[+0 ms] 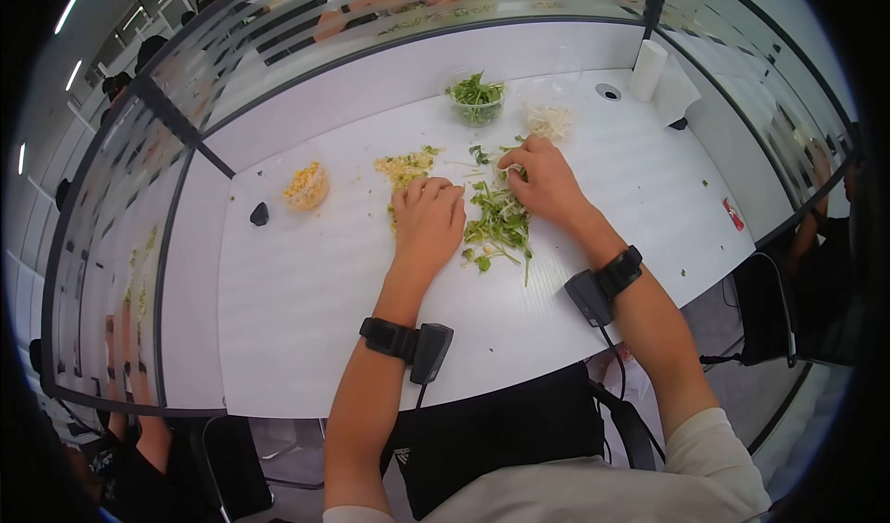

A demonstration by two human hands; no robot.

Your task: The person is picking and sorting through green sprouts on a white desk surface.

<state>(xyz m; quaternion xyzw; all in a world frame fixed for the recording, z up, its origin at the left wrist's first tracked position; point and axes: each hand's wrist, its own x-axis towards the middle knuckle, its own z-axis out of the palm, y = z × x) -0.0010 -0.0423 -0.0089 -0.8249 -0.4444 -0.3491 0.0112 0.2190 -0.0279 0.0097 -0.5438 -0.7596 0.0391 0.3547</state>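
My left hand [429,215] lies palm down at the right edge of a pile of small yellow and pale bits [405,165]. Its fingers are bent slightly over the pile, and I see nothing gripped in them. My right hand [549,180] is above the upper end of a heap of leafy green stems [501,219]. Its fingers are curved and the thumb stands apart from them; what lies under the palm is hidden. Beyond the right hand is a clear bowl of whitish shreds [549,121]. A clear bowl of leafy greens [477,99] stands farther back.
A clear bowl of yellow kernel-like pieces [306,186] sits at the left, beside a small black object [260,214]. A paper roll [648,70] stands at the back right. A red wrapper [732,214] lies near the right edge. Low partitions [334,120] border the white table [297,338].
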